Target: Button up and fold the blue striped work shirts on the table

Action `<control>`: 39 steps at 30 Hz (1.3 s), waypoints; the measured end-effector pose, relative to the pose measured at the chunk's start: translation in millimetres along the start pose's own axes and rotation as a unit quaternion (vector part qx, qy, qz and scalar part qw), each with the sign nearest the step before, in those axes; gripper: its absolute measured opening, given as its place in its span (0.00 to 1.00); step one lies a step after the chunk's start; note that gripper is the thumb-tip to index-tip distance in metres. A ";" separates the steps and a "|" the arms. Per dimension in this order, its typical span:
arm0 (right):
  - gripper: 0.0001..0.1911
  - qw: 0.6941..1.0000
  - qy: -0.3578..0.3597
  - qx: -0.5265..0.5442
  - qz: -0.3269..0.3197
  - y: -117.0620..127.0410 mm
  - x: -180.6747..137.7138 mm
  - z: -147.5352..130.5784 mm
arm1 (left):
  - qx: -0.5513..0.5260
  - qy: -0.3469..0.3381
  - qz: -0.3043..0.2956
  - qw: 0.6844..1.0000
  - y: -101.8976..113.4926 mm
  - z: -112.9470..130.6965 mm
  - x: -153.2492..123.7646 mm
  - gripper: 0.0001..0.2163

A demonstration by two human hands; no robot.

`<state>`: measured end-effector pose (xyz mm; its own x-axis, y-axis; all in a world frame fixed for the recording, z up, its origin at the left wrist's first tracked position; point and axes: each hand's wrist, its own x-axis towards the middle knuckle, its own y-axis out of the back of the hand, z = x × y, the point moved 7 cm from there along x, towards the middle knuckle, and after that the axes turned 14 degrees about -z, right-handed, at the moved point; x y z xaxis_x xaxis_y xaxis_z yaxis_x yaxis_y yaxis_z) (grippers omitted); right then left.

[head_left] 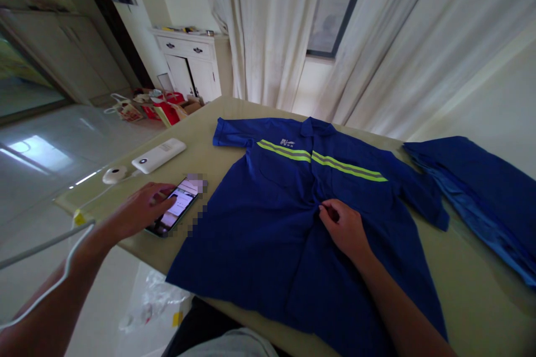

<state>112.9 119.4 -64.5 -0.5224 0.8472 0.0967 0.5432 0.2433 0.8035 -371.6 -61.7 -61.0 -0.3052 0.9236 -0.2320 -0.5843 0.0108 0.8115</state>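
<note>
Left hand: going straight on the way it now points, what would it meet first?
The left hand would most likely meet the phone first; the two overlap in view, though whether they touch is hard to judge. Beyond it lies the blue shirt.

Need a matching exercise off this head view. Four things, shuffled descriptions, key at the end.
Column one
1. Phone
2. Shirt
3. Stacked blue cloth
4. White oblong device

Column two
A. At the right side of the table, past a short sleeve
B. Beside a small round white object
C. Screen lit, left hand on it
D. Spread out, yellow-green and grey band across the chest

Pairs: 1-C, 2-D, 3-A, 4-B
</note>
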 end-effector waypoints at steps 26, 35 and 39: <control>0.11 1.000 -0.017 -0.012 -0.014 1.0 1.8 -2.1 | -0.015 -0.087 -0.073 0.993 -8.0 -34.2 -9.3 0.35; 0.11 0.999 -0.043 -0.013 -0.029 -1.5 1.3 2.3 | 0.000 -0.100 -0.092 0.991 -5.0 -53.2 -6.8 0.32; 0.11 0.998 -0.051 -0.015 -0.031 -1.5 0.5 3.1 | -0.002 -0.080 -0.088 0.993 -6.2 -52.4 -9.2 0.33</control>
<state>113.9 121.0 -67.4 -0.4841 0.8749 -0.0136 0.4908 0.2844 0.8235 -404.6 -90.3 -92.0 -0.0753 0.9567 -0.2813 -0.6205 0.1759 0.7642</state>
